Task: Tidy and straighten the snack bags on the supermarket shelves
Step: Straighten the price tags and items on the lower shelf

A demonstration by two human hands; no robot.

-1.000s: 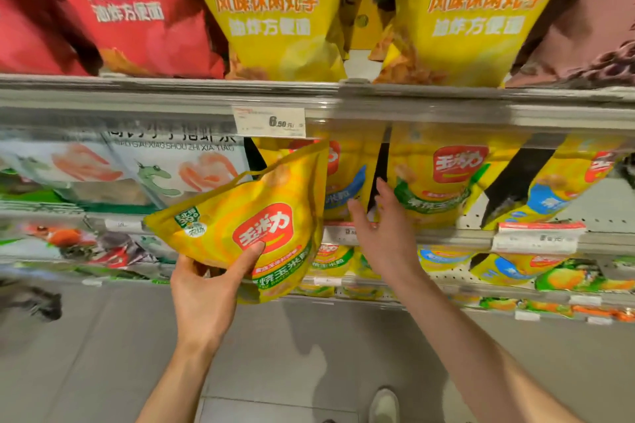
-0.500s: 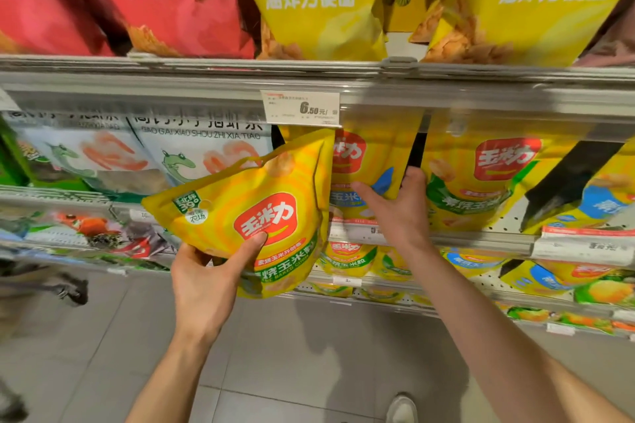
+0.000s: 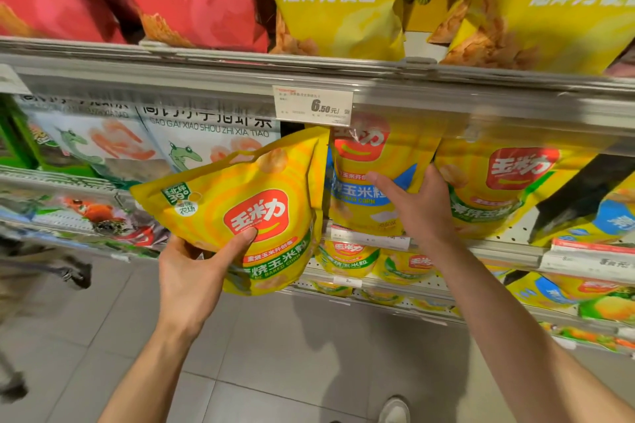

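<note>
My left hand (image 3: 196,271) grips a yellow corn snack bag (image 3: 240,206) with a red logo by its lower edge, thumb across the front. The bag is tilted and held off the shelf, in front of the middle shelf row. My right hand (image 3: 415,206) reaches into the middle shelf, and its fingers close round the side of a yellow corn bag with a blue band (image 3: 371,168) standing there. Right of it stands another yellow corn bag with a green band (image 3: 498,189).
The shelf rail (image 3: 446,93) carries a price tag (image 3: 312,106) just above the hands. Large red and yellow bags (image 3: 330,0) fill the top shelf. White shrimp-stick bags (image 3: 192,141) stand at the left. Lower shelves hold more small bags. Grey floor tiles lie below.
My right hand has risen from the shelf edge up to the blue-band bag and taken hold of its side. The bag in my left hand has stayed about level.
</note>
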